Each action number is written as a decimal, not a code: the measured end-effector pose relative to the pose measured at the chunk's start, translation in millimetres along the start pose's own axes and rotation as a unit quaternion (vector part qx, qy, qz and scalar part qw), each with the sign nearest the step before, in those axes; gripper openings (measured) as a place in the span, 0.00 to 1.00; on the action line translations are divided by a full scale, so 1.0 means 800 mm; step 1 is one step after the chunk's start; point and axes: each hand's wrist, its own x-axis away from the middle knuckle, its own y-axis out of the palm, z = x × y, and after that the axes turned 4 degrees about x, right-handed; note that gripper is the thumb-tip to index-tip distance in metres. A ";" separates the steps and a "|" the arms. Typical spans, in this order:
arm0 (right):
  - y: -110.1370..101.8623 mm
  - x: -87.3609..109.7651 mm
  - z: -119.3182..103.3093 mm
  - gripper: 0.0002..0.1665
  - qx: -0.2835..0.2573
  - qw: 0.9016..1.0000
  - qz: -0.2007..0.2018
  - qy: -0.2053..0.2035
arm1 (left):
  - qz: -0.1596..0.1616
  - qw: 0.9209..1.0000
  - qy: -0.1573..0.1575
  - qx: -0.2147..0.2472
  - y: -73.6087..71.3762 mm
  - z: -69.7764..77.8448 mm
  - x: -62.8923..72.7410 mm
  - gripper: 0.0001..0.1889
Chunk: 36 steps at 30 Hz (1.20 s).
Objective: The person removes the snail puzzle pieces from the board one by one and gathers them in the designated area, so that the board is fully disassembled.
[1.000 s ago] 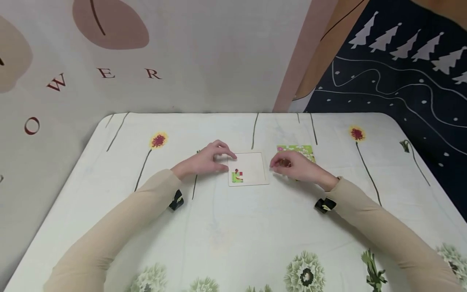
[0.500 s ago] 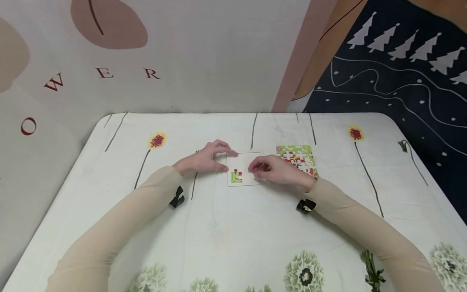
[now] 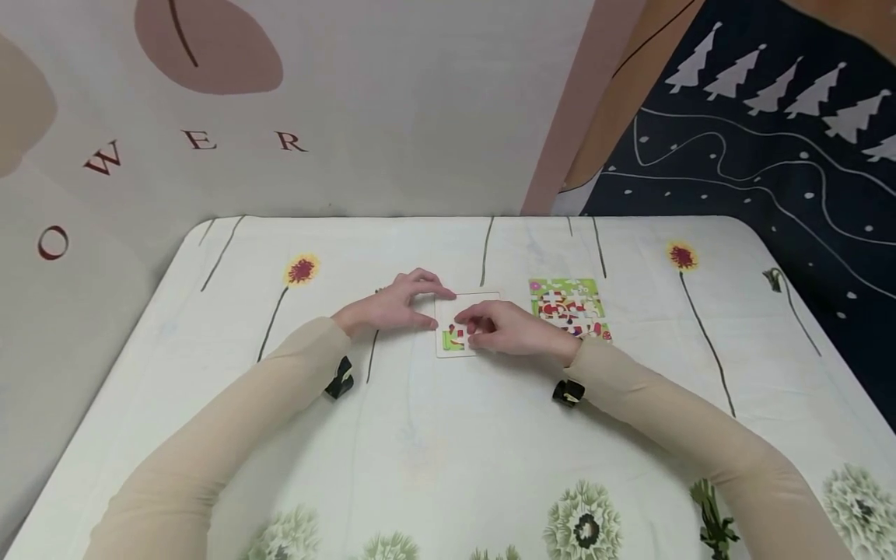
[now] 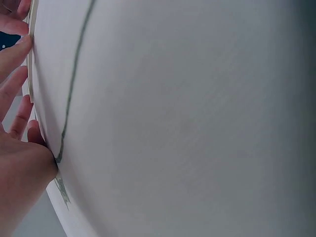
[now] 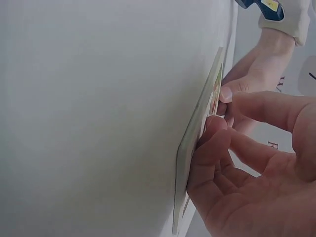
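A thin white puzzle board (image 3: 483, 299) lies flat in the middle of the table, with joined green and red puzzle pieces (image 3: 451, 341) in its near left corner. My left hand (image 3: 400, 303) rests at the board's left side, thumb against the edge and index finger on the far left corner. Over those pieces my right hand (image 3: 514, 330) holds thumb and index finger close together, around a small puzzle piece mostly hidden by the fingers. In the right wrist view the curled fingers of that hand rest along the side of the board (image 5: 185, 160).
To the right of the board lies a second, colourful puzzle (image 3: 567, 286), green at its top with red and white below and gaps between pieces. A white flowered cloth (image 3: 420, 435) covers the table. Behind stands a printed curtain (image 3: 434, 101).
My right hand has moved left from the colourful puzzle to over the board's near left corner, uncovering that puzzle. My left hand has stayed at the board's edge.
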 end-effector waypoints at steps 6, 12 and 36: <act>0.001 -0.002 -0.001 0.20 -0.002 1.000 -0.004 -0.018 | -0.003 1.000 -0.003 0.005 0.000 0.001 0.000 0.28; 0.002 -0.004 -0.003 0.17 -0.025 0.999 0.006 -0.021 | -0.003 1.000 -0.009 0.013 0.000 0.002 0.001 0.28; -0.004 0.001 -0.003 0.11 -0.096 0.994 0.047 -0.004 | -0.004 1.000 -0.002 0.005 -0.001 -0.002 -0.002 0.29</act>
